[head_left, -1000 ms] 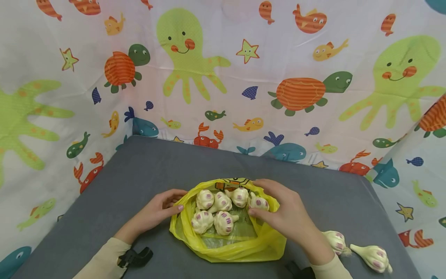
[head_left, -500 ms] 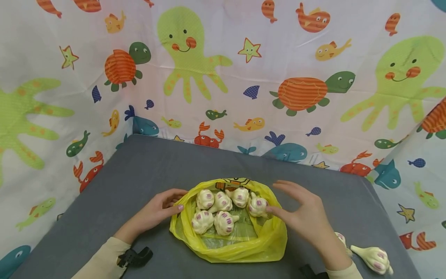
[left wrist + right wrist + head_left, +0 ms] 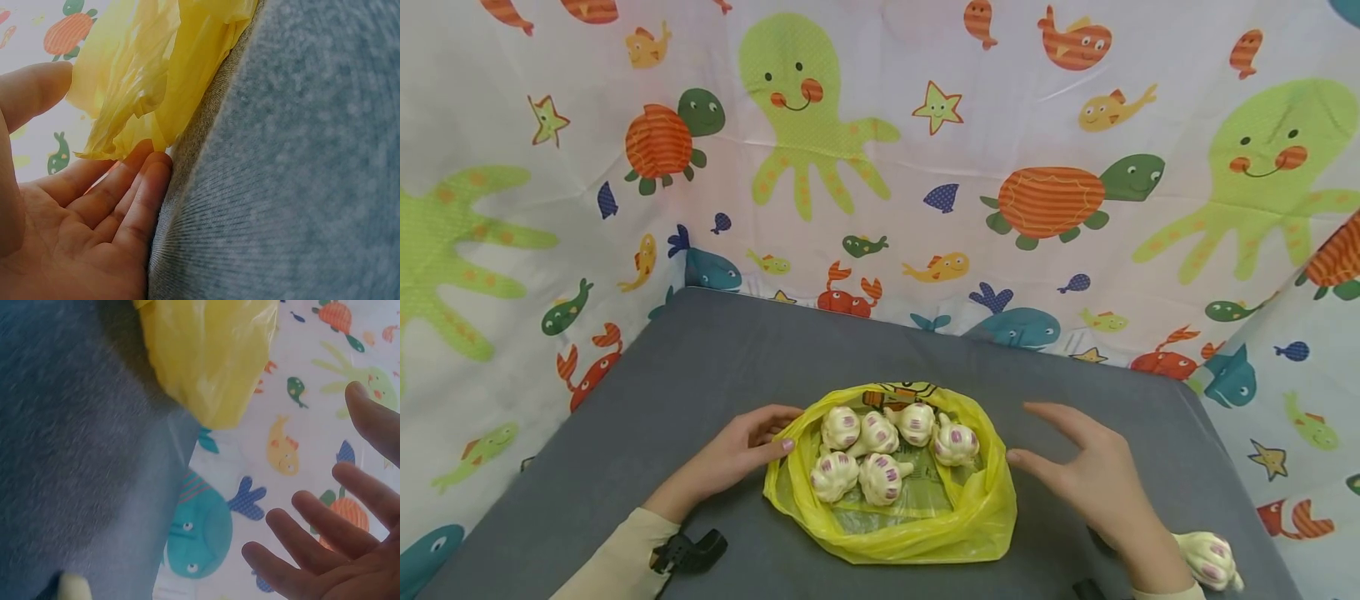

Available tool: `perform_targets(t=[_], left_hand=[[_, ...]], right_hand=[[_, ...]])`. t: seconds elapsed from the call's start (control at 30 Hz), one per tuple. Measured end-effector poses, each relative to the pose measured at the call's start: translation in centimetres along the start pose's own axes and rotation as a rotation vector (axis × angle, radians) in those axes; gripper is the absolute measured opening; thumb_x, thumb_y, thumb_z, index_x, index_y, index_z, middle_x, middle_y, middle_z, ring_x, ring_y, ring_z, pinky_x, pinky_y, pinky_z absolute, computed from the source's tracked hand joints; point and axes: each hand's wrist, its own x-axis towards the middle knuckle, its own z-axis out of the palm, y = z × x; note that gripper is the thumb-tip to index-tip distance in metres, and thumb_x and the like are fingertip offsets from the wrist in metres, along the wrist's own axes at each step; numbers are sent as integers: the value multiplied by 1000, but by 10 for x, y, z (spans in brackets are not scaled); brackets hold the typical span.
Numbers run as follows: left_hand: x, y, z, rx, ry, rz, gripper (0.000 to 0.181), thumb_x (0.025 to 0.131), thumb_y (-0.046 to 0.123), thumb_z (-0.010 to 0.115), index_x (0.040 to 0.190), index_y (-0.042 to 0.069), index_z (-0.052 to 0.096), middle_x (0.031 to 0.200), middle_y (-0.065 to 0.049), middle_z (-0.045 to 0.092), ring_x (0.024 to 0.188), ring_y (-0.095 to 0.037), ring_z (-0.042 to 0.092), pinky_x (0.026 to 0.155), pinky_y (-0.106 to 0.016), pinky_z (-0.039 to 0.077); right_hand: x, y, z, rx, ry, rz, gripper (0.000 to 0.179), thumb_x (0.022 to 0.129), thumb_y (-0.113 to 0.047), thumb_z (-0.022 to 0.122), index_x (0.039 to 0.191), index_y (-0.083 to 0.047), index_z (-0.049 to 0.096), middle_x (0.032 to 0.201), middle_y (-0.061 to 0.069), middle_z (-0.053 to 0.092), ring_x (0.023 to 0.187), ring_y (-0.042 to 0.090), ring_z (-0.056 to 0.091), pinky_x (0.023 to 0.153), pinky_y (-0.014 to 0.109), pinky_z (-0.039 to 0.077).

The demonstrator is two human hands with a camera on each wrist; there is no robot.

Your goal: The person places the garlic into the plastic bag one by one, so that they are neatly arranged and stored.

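Observation:
A yellow plastic bag (image 3: 925,546) stands on the grey table with its mouth spread. Several whitish garlic bulbs (image 3: 882,480) with purple patches lie inside it. At the bag's left rim is my left hand (image 3: 745,450), its thumb and fingers on either side of the edge. The left wrist view shows those fingers (image 3: 140,194) nearly straight, with their tips at the plastic. To the right of the bag, my right hand (image 3: 1090,471) hovers with spread fingers and nothing in it. One more garlic bulb (image 3: 1212,560) lies on the table beyond the right wrist, partly covered by it.
The grey tabletop (image 3: 820,346) runs back to a white curtain (image 3: 910,50) printed with sea animals, which also closes off both sides. A dark wrist strap mount (image 3: 688,554) hangs by the left sleeve.
My right hand has let go of a garlic bulb inside the bag and drawn away to the right. Its forearm now hides one of the table's bulbs. The left hand has stayed put.

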Motion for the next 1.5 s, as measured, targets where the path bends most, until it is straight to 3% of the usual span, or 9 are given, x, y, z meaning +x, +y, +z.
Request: perform_targets(t=[0.67, 0.9, 1.5], left_hand=[[3, 5, 0, 9, 8, -7, 47, 112, 22, 66, 155, 4, 58, 146, -16, 64, 127, -35, 64, 101, -32, 55], [2, 5, -1, 12, 9, -7, 47, 112, 22, 66, 155, 4, 58, 146, -16, 65, 129, -35, 64, 101, -32, 55], [1, 1, 1, 28, 18, -5, 47, 112, 23, 66, 155, 6, 58, 147, -14, 65, 129, -33, 64, 102, -33, 55]], right_hand=[[-19, 33, -25, -136, -50, 87, 72, 82, -57, 95, 139, -17, 74, 141, 14, 70, 129, 43, 62, 96, 77, 50], [-26, 44, -29, -171, -63, 109, 74, 80, -54, 98, 138, -15, 74, 138, 17, 71, 126, 44, 63, 93, 76, 52], [-46, 63, -36, -218, -242, 263, 82, 83, -63, 92, 143, -11, 70, 141, 23, 68, 123, 45, 63, 95, 75, 52]])
